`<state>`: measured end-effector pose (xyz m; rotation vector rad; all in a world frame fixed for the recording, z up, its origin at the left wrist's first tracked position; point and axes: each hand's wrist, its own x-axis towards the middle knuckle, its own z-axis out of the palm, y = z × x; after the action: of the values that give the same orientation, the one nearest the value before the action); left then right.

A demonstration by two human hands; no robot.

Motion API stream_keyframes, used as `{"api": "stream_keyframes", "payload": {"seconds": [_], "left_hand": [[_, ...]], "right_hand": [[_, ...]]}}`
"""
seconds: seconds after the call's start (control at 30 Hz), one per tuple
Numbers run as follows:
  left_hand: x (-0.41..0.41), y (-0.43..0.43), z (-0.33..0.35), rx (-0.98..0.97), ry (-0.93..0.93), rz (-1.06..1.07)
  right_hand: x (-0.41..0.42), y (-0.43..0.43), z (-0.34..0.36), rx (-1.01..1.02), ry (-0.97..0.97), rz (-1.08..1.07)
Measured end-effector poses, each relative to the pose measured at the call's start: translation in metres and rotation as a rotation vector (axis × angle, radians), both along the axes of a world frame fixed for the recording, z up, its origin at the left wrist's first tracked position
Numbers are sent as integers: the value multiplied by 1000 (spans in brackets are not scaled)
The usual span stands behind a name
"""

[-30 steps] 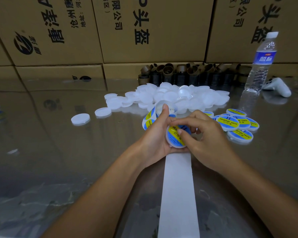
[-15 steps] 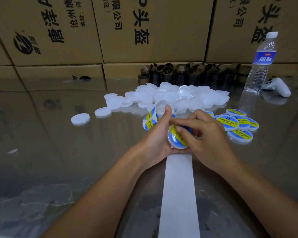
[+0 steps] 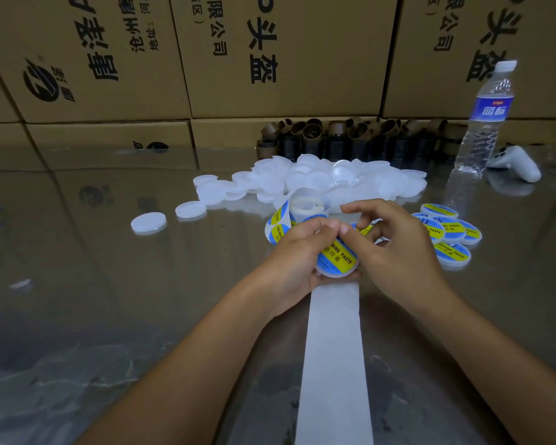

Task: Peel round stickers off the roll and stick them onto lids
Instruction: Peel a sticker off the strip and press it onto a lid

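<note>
**Sticker going onto lid: wrinkle risk**

Sticker [image 3: 339, 256] is on the lid [image 3: 334, 272] at centre, near side. My left hand [image 3: 297, 252] grips the lid. My right hand [image 3: 395, 248] closes on it too, thumb pressing the sticker, hands together. My guess: uneven thumb pressure traps a bubble or crease. Sticker roll [image 3: 304, 208] sits just far of my hands. Snagging the backing strip [image 3: 333, 348] could drag it into the finished lids [image 3: 448, 229] on the right.

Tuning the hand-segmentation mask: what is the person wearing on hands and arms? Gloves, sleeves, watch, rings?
Nothing is worn. The left hand and right hand are bare, with no gloves, rings, watch or wristband in view. The left forearm and right forearm are bare all the way to the frame edge, with no sleeve showing. Nails look short and unpainted where visible.
</note>
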<state>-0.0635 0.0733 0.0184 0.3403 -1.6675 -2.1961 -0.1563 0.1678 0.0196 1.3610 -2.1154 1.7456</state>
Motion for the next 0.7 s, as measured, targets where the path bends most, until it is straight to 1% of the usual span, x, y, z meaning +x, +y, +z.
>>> {"api": "stream_keyframes", "payload": {"seconds": [0.17,0.23,0.37,0.57,0.7], "left_hand": [[-2,-3,0,19,86,74],[-2,-4,1,24,117,122],[-3,-3,1,10,136,171],[-3,-1,4,1,138,202],[-2,-2,2,-129,70,202]], "right_hand": [[-1,-1,1,-31,-226,79],[-1,-1,2,-29,-276,100],[0,-1,2,-31,-289,116],[1,0,0,48,-269,222],[0,-1,1,-22,-279,198]]}}
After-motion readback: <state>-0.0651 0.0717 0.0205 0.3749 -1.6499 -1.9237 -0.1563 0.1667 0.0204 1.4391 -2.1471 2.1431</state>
